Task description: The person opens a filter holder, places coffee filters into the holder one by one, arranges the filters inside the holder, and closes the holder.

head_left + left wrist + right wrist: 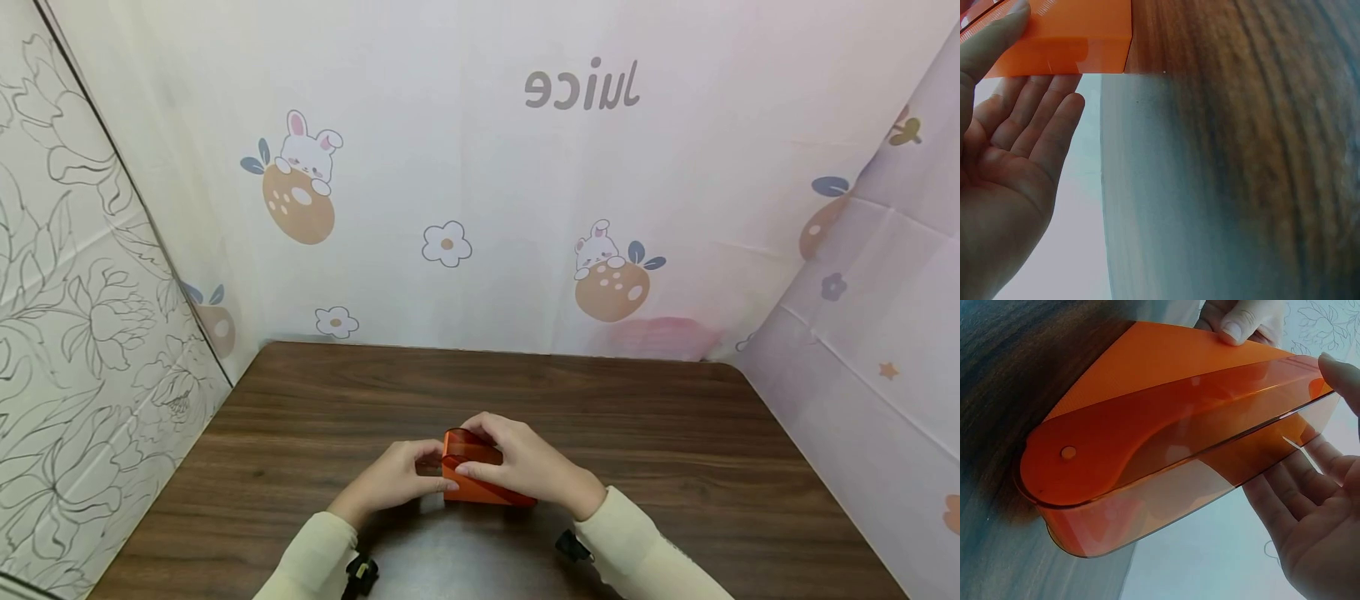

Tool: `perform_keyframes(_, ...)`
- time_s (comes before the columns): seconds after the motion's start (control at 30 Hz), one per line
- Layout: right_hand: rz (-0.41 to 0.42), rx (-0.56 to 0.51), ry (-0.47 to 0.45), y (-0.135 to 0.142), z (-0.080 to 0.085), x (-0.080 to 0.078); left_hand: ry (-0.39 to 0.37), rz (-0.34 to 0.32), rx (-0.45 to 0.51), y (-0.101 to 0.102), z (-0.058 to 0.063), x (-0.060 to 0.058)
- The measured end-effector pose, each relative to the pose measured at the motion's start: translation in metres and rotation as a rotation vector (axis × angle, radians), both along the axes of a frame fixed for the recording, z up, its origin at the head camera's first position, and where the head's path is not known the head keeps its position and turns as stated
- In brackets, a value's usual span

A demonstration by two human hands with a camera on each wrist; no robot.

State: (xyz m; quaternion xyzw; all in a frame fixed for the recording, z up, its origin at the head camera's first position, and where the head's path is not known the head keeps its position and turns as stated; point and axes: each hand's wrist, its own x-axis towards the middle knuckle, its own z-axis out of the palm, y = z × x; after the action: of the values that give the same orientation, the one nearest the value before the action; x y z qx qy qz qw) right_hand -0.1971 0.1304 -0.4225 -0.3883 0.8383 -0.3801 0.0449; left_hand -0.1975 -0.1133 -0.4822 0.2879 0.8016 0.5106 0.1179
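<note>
An orange plastic box [472, 490] with a see-through orange-red lid [459, 443] stands on the table between both hands. In the right wrist view the lid [1166, 450] has a round pivot [1068, 452] at one end, and the orange side wall [1129, 369] shows beside it. My right hand [528, 462] grips the lid from above, thumb on the near side and fingers on the far side. My left hand [396, 478] holds the box's left end, thumb on the near wall. In the left wrist view its fingers [1054, 119] reach partly out of sight behind the box.
The dark wood-grain table [315, 392] spreads out around the hands. Printed curtains [450, 167] rise behind its far edge and at the right, with a flower-patterned panel [97, 317] at the left. Black wrist-worn devices [363, 573] sit by both sleeves.
</note>
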Motion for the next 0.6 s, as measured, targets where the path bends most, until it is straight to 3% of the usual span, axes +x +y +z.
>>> perform_keyframes(0.6, -0.034, 0.083, -0.023, 0.018, 0.000, 0.007, -0.021, 0.012, 0.005, 0.001, 0.003, 0.002)
